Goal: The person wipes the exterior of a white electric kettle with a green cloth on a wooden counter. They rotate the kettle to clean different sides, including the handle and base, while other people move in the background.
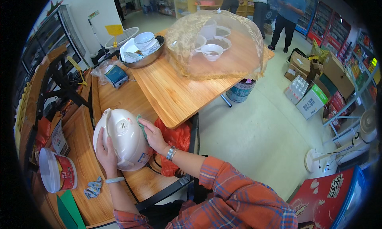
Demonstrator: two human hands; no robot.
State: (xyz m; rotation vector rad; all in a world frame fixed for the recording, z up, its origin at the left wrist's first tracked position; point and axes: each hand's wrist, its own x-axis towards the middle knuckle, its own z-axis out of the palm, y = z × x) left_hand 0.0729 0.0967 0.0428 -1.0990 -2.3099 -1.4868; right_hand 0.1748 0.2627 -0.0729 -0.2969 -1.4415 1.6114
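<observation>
A white rice cooker with its lid down stands before me on a wooden desk. My left hand lies against its near left side, fingers spread by the lid handle. On the opposite side, my right hand presses a green cloth to the cooker's shell. Part of the cloth is hidden under the fingers. Directly beyond my right hand is a red plastic bag.
A wooden table bears a mesh food cover over bowls and a metal basin of dishes. Left are a plastic tub and a crumpled patterned cloth. Cardboard boxes stand at right; people stand behind.
</observation>
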